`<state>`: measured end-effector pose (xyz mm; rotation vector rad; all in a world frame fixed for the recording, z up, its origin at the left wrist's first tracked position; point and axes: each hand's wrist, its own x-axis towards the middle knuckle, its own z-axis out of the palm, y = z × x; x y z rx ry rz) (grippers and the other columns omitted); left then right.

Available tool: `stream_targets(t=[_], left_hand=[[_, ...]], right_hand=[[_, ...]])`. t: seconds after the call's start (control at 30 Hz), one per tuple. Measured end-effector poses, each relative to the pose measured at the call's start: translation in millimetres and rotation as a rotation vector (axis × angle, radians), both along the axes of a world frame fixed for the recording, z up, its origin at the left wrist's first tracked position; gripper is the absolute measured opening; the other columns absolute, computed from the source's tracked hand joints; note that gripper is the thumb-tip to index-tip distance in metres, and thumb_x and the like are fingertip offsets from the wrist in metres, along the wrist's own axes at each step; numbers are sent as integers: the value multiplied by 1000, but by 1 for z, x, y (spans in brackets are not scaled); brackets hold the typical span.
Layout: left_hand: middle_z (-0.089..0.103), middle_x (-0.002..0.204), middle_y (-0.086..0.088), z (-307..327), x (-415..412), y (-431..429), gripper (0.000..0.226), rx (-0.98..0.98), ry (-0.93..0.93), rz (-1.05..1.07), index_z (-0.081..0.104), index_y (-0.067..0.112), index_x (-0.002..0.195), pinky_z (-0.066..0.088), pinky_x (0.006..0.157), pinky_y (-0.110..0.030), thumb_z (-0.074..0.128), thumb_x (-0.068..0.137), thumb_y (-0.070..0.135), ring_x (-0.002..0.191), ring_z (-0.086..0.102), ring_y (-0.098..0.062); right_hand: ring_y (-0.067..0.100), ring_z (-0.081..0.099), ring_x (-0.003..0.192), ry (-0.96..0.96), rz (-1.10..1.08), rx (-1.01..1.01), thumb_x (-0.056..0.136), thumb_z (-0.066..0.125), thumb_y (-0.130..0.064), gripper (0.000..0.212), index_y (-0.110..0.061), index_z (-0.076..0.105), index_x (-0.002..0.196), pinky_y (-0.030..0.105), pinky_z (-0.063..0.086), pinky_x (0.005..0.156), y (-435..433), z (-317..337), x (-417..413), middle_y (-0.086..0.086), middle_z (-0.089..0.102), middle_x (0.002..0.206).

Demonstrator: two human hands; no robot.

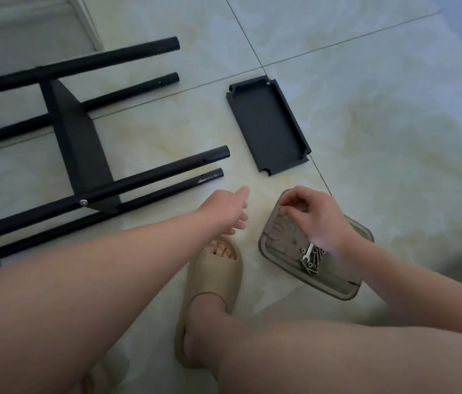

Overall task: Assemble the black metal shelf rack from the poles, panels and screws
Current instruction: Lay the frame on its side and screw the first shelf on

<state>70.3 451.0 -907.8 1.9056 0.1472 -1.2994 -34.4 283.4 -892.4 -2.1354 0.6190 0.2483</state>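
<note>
Right hand (315, 217) is curling its fingers inside the tray (275, 245), contents indiscernible; screws (310, 263) are lying wristward of them. Left hand (227, 209) is hovering open, empty.

Four black poles (153, 173) are lying on their sides to my left, roughly parallel and all pointing up-right, open ends showing with small holes near the tips. One panel (79, 143) is standing on edge across them, and a silver screw (83, 202) is pinning its corner to the third pole. The spare panel (268, 125) is lying flat, rim up, notched corners showing, apart from the pole ends. The loose screws (310, 261) are sitting heaped in a clear tray (269, 234).
</note>
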Motion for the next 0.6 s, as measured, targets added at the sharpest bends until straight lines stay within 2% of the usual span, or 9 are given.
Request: stream_targets(t=[0.13,0.2,0.27,0.33,0.4,0.5,0.57,0.6], left_hand=[[73,103,-12,41,29,13,60,-156,252,170,63,7,107,59,85,-38,34,102,59,91,74,-24],[74,101,-15,62,42,26,66,-241,323,182,64,3,108,59,81,-37,30,102,60,91,75,-27],[75,91,-15,81,55,44,68,-302,358,190,66,3,106,60,76,-35,24,104,57,86,76,-28],[73,76,-12,96,69,65,69,-308,359,242,66,2,102,59,67,-32,22,105,56,77,75,-25],[70,70,-10,103,83,90,66,-266,312,297,66,2,94,56,60,-29,26,106,52,71,72,-22],[69,82,-11,105,97,133,43,-178,256,300,67,1,94,56,58,-27,38,106,31,69,69,-19],[69,95,-13,102,105,163,27,-155,238,300,66,1,100,58,59,-27,40,100,10,78,70,-19],[69,102,-13,99,110,177,27,-146,219,306,64,1,102,59,60,-26,38,97,1,83,71,-19]], right_hand=[[2,64,75,-222,92,40,89,72,-6,11,-16,71,87,13,48,72,40,54,41,-10,70,80],[2,63,77,-274,191,17,87,71,-2,14,-16,70,86,15,49,74,62,74,58,-10,69,81],[5,64,82,-306,279,-21,87,71,-1,17,-18,72,87,20,51,78,82,88,72,-8,68,85],[8,64,86,-346,350,-49,88,72,-3,15,-17,75,92,23,51,80,99,98,82,-10,66,87],[10,65,87,-396,388,-73,90,72,-7,13,-18,75,95,24,52,81,112,103,89,-13,65,87],[7,65,89,-387,403,-97,94,69,-15,9,-23,73,98,24,54,83,132,103,99,-15,67,92],[4,64,93,-338,423,-104,95,67,-20,10,-26,71,102,21,53,85,149,99,108,-15,67,96],[3,64,95,-311,445,-113,96,66,-21,10,-26,70,104,21,53,86,158,97,114,-15,67,98]])
